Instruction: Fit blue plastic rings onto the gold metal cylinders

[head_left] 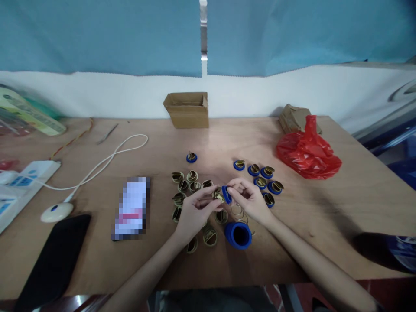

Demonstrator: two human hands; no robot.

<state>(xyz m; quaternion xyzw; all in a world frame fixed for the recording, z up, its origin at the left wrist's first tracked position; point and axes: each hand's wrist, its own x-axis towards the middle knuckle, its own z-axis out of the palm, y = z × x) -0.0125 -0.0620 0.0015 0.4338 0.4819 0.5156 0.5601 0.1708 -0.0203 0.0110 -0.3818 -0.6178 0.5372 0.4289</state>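
Note:
Above the middle of the table, my left hand [195,213] pinches a round brass-coloured metal piece [219,196] between thumb and fingers. A blue ring [226,196] is pinched by my right hand [251,200], right against the brass piece; whether the two are joined I cannot tell. Several brass pieces [210,237] with bars across them lie under and around my left hand. Below my right hand stands a stack of blue rings [238,236], with thin gold-coloured rings [238,211] behind it. Several brass pieces with blue rims [260,182] lie to the right, and another blue-rimmed piece [191,157] lies farther back.
A cardboard box [190,116] stands by the wall. At the back right sit a red plastic bag [308,151] and a brown paper package [292,118]. On the left are a phone [131,208], a black flat object [55,260], a white cable [107,162] and a power strip [29,186].

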